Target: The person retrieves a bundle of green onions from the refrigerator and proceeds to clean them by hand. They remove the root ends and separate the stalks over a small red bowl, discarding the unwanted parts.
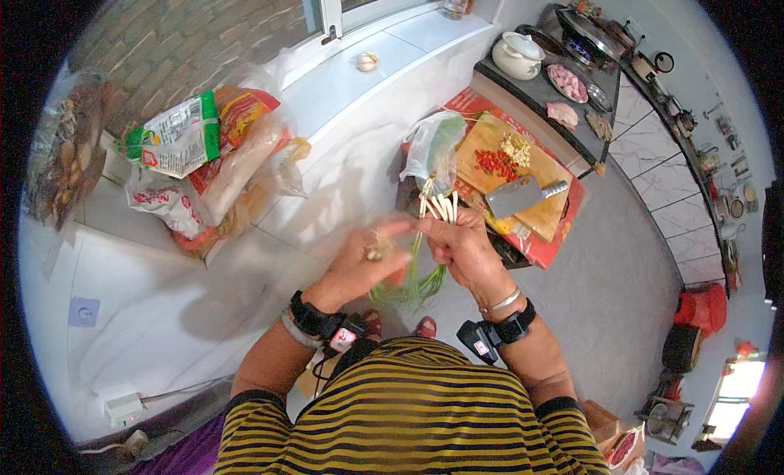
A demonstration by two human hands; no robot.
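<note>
My right hand (462,245) grips a bunch of scallions (442,206), their white ends pointing up and away and their green tops (432,283) hanging below the fist. Just to its left, my left hand (361,260) is blurred by movement, its fingertips close to the scallion stalks. Held in its palm is a small pale clump of roots or peelings (376,251), too blurred to name exactly. Beyond the hands, a cleaver (513,197) lies on a wooden cutting board (542,221) beside chopped red chili (495,164) and chopped garlic (515,150).
A plastic bag with a green vegetable (438,141) stands left of the board. Packed food bags (202,162) crowd the left ledge; a garlic bulb (367,61) sits on the sill. On the dark counter are a lidded white pot (518,55), a plate of cut meat (568,83) and a wok (588,34).
</note>
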